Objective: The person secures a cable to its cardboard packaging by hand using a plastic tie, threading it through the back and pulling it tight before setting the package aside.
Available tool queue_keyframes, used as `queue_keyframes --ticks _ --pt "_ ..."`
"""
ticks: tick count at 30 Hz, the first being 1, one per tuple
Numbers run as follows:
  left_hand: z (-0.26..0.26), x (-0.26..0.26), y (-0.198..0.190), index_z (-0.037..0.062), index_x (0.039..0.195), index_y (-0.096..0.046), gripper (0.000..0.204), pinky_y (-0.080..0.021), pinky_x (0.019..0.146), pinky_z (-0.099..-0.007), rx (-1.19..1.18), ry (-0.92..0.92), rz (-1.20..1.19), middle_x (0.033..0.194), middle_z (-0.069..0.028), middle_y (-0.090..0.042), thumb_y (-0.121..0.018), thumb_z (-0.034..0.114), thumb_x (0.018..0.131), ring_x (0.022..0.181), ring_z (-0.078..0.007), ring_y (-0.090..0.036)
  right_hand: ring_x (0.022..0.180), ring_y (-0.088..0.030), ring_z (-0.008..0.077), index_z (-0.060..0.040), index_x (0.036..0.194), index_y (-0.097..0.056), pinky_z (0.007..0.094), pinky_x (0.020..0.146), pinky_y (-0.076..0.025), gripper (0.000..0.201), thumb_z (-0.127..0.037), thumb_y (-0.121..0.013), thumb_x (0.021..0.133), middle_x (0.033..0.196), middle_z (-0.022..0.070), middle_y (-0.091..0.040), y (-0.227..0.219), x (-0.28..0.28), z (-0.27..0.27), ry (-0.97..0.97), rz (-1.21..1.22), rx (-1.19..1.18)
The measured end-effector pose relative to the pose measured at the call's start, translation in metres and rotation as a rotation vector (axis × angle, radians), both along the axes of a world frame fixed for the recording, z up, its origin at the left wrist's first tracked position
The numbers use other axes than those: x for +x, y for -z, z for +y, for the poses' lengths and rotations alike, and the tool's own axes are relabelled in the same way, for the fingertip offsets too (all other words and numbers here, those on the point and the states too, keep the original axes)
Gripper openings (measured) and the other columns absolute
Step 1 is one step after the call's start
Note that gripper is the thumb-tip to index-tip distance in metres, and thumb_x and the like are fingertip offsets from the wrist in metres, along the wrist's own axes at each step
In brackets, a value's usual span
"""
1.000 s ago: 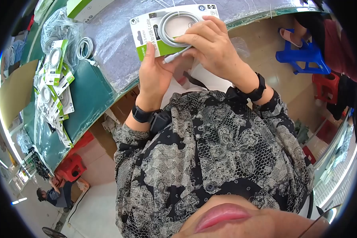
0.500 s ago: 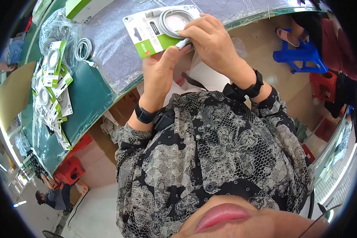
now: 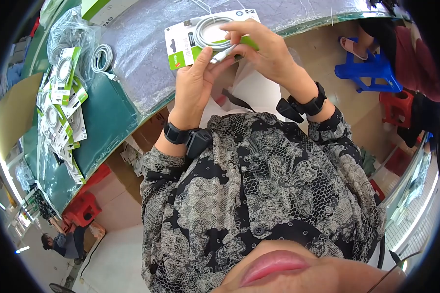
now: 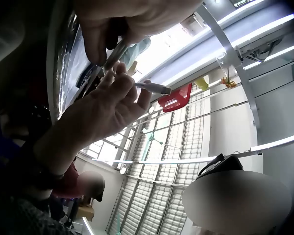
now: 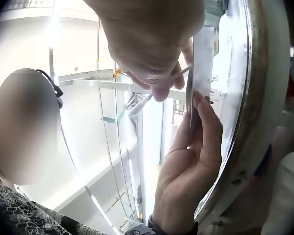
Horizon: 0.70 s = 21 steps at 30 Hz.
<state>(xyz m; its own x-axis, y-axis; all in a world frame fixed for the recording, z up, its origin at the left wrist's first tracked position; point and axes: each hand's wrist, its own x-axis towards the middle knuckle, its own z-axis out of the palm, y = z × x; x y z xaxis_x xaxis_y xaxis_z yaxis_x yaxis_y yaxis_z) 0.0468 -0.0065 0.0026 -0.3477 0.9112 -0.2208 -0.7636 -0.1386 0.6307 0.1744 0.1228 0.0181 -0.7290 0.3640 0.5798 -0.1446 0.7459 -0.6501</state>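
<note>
A white-and-green retail card [image 3: 173,35] bears a coiled light-grey USB cable [image 3: 199,40], with its USB-A plug [image 3: 190,22] at the coil's upper left. My left hand [image 3: 193,88] grips the card's lower edge, thumb in front and the other fingers behind. With thumb and fingers, my right hand [image 3: 274,56] pinches the cable's free end in front of the card, its index finger reaching over the coil. The slim USB-C plug [image 4: 158,88] sticks out past the right fingertips in the left wrist view. Seen edge-on in the right wrist view, the card [image 5: 203,58] stands upright.
Several carded cables [image 3: 61,119] lie heaped on the green mat [image 3: 105,115] at left. Near them are a loose coiled cable [image 3: 101,58], a clear plastic bag [image 3: 78,31] and a green-and-white box [image 3: 107,10]. A blue stool [image 3: 369,73] stands on the floor at right.
The card swung left and tilted, then came back right and levelled. My right hand drew the cable's plug end up closer to the coil, and its index finger has lifted.
</note>
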Motion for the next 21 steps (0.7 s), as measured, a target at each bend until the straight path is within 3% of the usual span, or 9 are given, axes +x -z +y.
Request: queue_keyframes --ticks 3,6,10,15,18,21 --pt "0.002 0.005 -0.004 -0.0035 0.126 -0.043 0.034 -0.053 0.091 -0.0445 0.000 -0.077 -0.015 0.118 -0.0156 -0.056 -0.050 0.005 0.094 0.105 -0.0281 -0.059 0.088 -0.061 0.0234 -0.0061 0.090 -0.065 0.0384 0.086 -0.050 0.026 0.007 -0.066 0.068 0.091 0.0044 -0.058 0.002 0.000 0.008 -0.039 0.111 0.025" --pt "0.001 0.007 -0.007 -0.0029 0.127 -0.043 0.034 -0.052 0.092 -0.0451 0.007 -0.113 0.026 0.119 -0.0154 -0.056 -0.049 0.006 0.095 0.106 -0.0275 -0.059 0.094 -0.060 0.0242 -0.0053 0.084 -0.063 0.0409 0.087 -0.048 0.020 0.007 -0.067 0.068 0.090 0.0043 -0.058 -0.006 0.000 0.013 -0.112 0.069 0.295" --pt "0.002 0.005 -0.012 -0.0017 0.128 -0.043 0.034 -0.050 0.093 -0.0457 0.060 -0.130 0.021 0.120 -0.0153 -0.056 -0.047 0.010 0.096 0.106 -0.0270 -0.059 0.101 -0.057 0.0257 -0.0048 0.078 -0.059 0.0404 0.089 -0.045 0.016 0.005 -0.067 0.069 0.092 0.0048 -0.060 -0.013 -0.006 0.001 0.068 0.024 0.257" --pt "0.001 0.000 -0.009 -0.0011 0.129 -0.041 0.034 -0.048 0.096 -0.0468 0.104 -0.100 -0.024 0.122 -0.0155 -0.055 -0.042 0.015 0.099 0.107 -0.0288 -0.058 0.105 -0.055 0.0274 -0.0043 0.075 -0.056 0.0373 0.087 -0.045 0.015 0.003 -0.068 0.069 0.094 0.0057 -0.060 -0.016 -0.009 0.004 0.030 0.008 0.285" --pt "0.000 -0.004 0.000 -0.0018 0.128 -0.041 0.035 -0.048 0.096 -0.0469 0.148 -0.038 -0.103 0.122 -0.0158 -0.055 -0.040 0.017 0.099 0.107 -0.0299 -0.058 0.103 -0.055 0.0284 -0.0038 0.073 -0.054 0.0355 0.086 -0.045 0.015 0.002 -0.068 0.070 0.094 0.0055 -0.060 -0.019 -0.004 0.011 -0.023 -0.008 0.125" --pt "-0.002 -0.002 0.005 -0.0024 0.128 -0.041 0.035 -0.048 0.096 -0.0471 0.177 -0.017 -0.123 0.121 -0.0163 -0.055 -0.041 0.017 0.099 0.107 -0.0308 -0.058 0.100 -0.055 0.0274 -0.0038 0.074 -0.053 0.0361 0.084 -0.045 0.014 -0.001 -0.066 0.071 0.091 0.0060 -0.060 -0.023 -0.005 0.014 -0.017 0.011 0.235"
